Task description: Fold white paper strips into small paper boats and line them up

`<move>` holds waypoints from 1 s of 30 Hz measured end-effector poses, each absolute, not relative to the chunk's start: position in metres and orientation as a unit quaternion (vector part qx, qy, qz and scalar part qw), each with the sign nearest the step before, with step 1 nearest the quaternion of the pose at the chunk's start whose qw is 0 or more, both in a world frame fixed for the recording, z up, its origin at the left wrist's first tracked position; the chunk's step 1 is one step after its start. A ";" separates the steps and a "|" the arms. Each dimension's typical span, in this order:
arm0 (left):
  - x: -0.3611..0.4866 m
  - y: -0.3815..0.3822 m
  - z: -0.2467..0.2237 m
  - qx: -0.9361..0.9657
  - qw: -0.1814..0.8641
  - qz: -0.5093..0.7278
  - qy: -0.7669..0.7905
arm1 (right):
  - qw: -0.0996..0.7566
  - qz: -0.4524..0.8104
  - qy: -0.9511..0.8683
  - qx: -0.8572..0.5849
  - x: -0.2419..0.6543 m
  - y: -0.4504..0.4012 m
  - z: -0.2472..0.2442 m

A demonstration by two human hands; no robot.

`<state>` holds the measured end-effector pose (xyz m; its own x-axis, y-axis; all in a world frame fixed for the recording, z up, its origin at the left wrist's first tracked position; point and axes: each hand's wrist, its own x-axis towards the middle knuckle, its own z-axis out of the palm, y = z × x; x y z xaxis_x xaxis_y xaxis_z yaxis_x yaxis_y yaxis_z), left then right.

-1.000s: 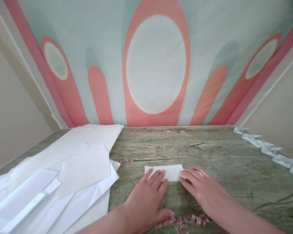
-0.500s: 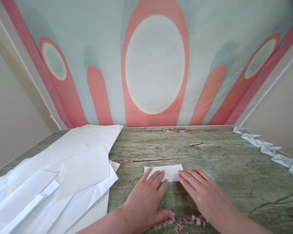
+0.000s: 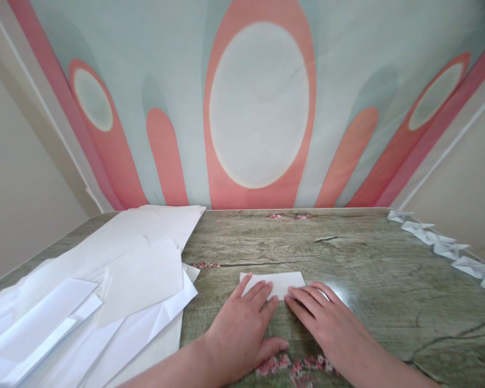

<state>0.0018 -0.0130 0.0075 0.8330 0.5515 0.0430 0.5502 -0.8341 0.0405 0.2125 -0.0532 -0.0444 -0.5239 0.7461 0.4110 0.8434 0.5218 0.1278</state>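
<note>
A small white paper rectangle [image 3: 285, 281], seemingly folded, lies flat on the wood-patterned table [image 3: 234, 237] in front of me. My left hand [image 3: 242, 323] rests palm down over its left part, fingers spread and the thumb pointing right. On the lower right edge of the paper lie the fingertips of my right hand [image 3: 327, 318], its fingers stretched out side by side. Neither hand grips the paper; both touch it from above. The fingers cover parts of its left side and right corner.
A pile of white paper sheets [image 3: 141, 280] spreads over the left of the table, with folded strips [image 3: 44, 318] on top. Several small folded paper pieces [image 3: 448, 248] line the right edge. Behind the table stands a wall covering [image 3: 262, 108] with coral and grey-green shapes.
My right hand has slid slightly left and down, along the paper's near edge, uncovering its right corner more. My left hand stays in place on the paper.
</note>
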 end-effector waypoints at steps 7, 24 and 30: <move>0.003 -0.023 -0.002 0.935 -0.121 0.001 0.333 | 0.162 -0.152 -0.860 -0.460 0.213 -0.053 -0.042; -0.003 -0.028 -0.003 0.916 -0.174 -0.059 0.358 | 0.142 -0.163 -0.854 -0.473 0.222 -0.051 -0.033; -0.005 -0.028 -0.006 0.917 -0.168 -0.078 0.353 | 0.093 -0.192 -0.834 -0.509 0.231 -0.052 -0.034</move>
<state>-0.0049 -0.0279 -0.0057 0.7384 0.6739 -0.0238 0.6218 -0.6942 -0.3625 0.2306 -0.0517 -0.0337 -0.4652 0.8131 0.3499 0.8843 0.4084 0.2264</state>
